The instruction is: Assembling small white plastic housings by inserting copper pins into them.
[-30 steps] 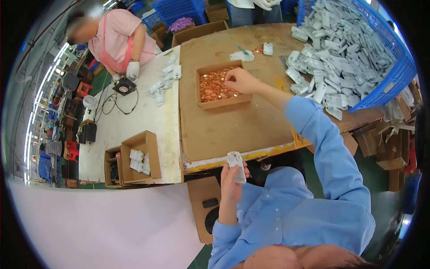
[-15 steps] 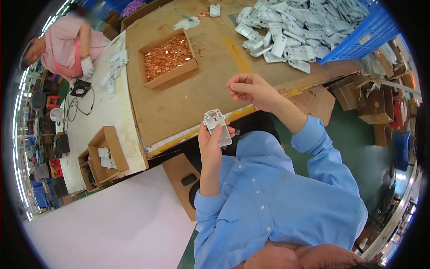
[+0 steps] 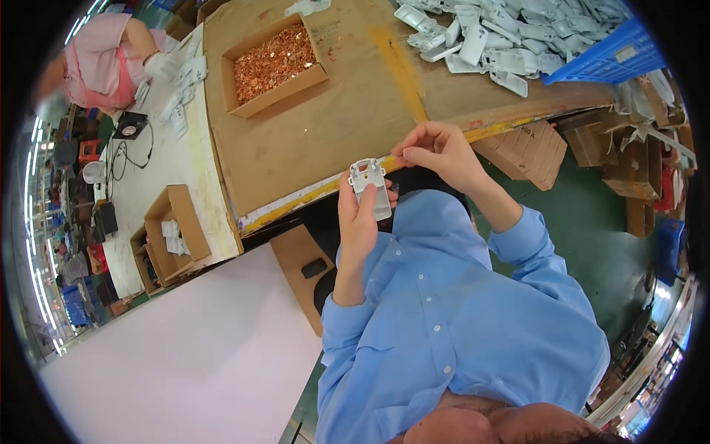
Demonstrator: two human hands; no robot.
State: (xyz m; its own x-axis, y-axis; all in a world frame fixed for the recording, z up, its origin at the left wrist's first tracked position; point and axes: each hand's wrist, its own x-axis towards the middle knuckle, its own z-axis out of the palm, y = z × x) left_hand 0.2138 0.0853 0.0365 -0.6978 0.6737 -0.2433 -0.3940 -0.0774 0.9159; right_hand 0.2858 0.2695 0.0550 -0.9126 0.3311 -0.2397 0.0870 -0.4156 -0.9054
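My left hand is closed around a white plastic casing, its thumb lying on the hollow inner face. The casing's notched end points away from me, just off the table's near edge. Close to that end on the right, my right hand has its thumb and forefinger pinched together; whatever they hold, if anything, is too small to make out. Further off on the table, a cardboard box contains many small copper-coloured metal pieces.
A heap of white casings lies at the far right beside a blue plastic crate. On the left, a white side table bears a cardboard box with white parts. Across it, a co-worker's gloved hand is among white parts.
My right hand has come down from above the table toward the casing, its fingertips now near the notched end. The left hand still grips the casing. The whole view has shifted slightly.
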